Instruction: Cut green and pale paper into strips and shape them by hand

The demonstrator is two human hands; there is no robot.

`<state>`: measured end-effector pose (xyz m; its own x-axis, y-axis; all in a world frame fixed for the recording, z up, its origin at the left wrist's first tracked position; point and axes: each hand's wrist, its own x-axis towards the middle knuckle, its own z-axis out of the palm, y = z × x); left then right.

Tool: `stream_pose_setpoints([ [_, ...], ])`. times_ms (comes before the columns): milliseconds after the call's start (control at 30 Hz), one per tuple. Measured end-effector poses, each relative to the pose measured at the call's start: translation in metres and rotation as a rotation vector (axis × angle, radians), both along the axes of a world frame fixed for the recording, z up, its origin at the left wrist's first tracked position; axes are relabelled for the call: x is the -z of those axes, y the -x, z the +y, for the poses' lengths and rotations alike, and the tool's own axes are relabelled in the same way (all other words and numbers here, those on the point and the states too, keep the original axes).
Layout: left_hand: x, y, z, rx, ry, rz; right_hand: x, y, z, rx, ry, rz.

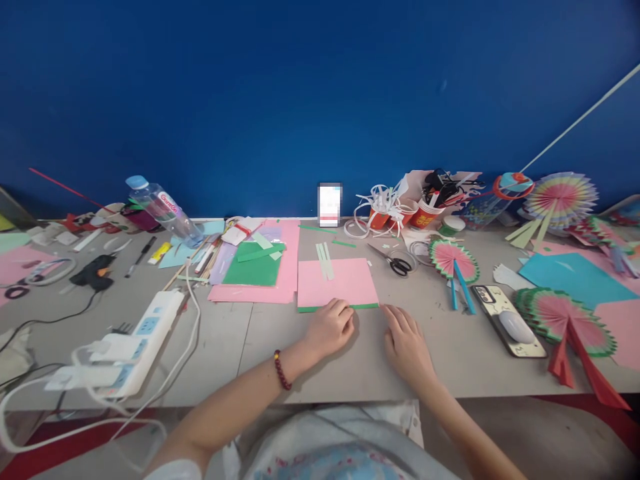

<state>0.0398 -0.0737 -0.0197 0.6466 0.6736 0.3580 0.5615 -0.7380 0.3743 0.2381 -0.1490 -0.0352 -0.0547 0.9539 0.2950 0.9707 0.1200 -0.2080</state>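
Observation:
A sheet of pink paper (343,279) lies flat in front of me, with a green strip (366,306) along its near edge. My left hand (332,327) bends its fingers closed over that edge and presses on it, covering part of the strip. Beside the near right corner, my right hand (407,343) lies palm down with its fingers stretched out and nothing in them. Two narrow pale green strips (325,261) lie across the far part of the pink paper. Black-handled scissors (399,265) rest on the table right of the paper.
Green paper (254,267) on pink sheets lies left. Beyond are a tilted bottle (167,210) and power strip (145,347). To the right stand cups (425,215); a folded paper fan (454,260) and a phone (500,313) under a white mouse (517,327) lie nearer.

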Motion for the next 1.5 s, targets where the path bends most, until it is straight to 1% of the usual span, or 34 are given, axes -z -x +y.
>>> stream_pose_setpoints([
  [133,-0.001,0.0,-0.001,-0.044,-0.053,0.037,0.001,0.0,0.001,-0.017,0.024,-0.072],
  [300,0.001,0.0,0.0,-0.06,-0.032,0.097,-0.001,0.0,0.007,-0.022,0.014,-0.077],
  [433,0.003,0.0,-0.001,-0.061,-0.063,0.144,-0.007,0.004,0.018,-0.062,0.015,-0.03],
  [667,-0.001,-0.001,-0.003,-0.051,-0.072,0.214,-0.016,0.012,0.038,-0.174,0.085,0.15],
  [733,-0.001,-0.001,-0.003,-0.049,-0.079,0.226,-0.017,0.014,0.041,-0.208,0.104,0.169],
  [833,0.002,-0.002,-0.003,-0.049,-0.091,0.235,-0.017,0.016,0.044,-0.197,0.105,0.147],
  [967,0.002,-0.002,-0.003,-0.039,-0.075,0.229,-0.017,0.016,0.046,-0.199,0.077,0.131],
  [1067,-0.002,-0.001,-0.003,-0.02,-0.045,0.232,-0.017,0.015,0.047,-0.217,0.068,0.142],
  [1200,-0.006,-0.001,-0.003,0.002,-0.007,0.22,-0.015,0.016,0.046,-0.2,0.064,0.131],
  [1367,-0.006,-0.002,-0.006,0.053,0.083,0.096,-0.013,0.013,0.047,-0.159,0.055,0.09],
  [1500,-0.005,-0.004,-0.011,0.145,0.125,0.033,-0.01,0.0,0.056,-0.187,0.051,0.169],
])
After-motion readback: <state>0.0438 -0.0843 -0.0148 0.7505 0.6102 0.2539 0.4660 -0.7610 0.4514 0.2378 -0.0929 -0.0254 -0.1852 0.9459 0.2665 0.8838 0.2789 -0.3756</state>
